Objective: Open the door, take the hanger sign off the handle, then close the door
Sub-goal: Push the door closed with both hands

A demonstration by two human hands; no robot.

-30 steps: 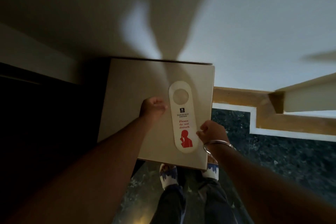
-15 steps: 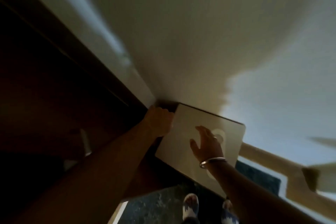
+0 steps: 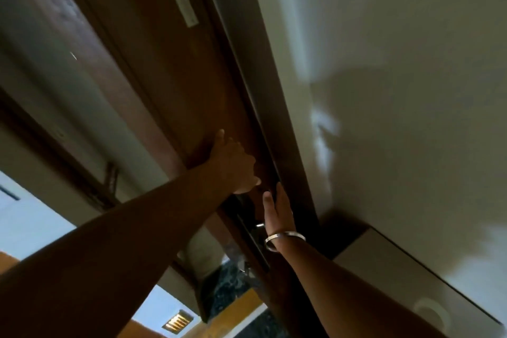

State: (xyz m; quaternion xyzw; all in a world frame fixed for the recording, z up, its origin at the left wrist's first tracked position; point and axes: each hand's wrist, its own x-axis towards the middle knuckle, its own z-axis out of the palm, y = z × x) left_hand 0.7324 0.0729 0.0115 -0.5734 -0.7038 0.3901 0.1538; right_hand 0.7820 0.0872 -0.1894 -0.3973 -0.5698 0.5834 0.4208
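Note:
The dark brown door stands ajar and runs steeply up the head view. My left hand is curled round its free edge, above the lock plate. My right hand, with a metal bangle on the wrist, is flat and open against the door edge, just above the metal handle. Nothing hangs on the visible part of the handle. The white hanger sign lies on a pale cabinet top at the lower right; only its ring end shows, beyond my right forearm.
The grey door frame and a pale wall are to the right of the door. Through the gap at lower left I see dark marble floor with a tan border and a bright floor vent.
Both hands have left the sign and cabinet top and gone up to the door. My view has swung up and left from the cabinet to the door edge.

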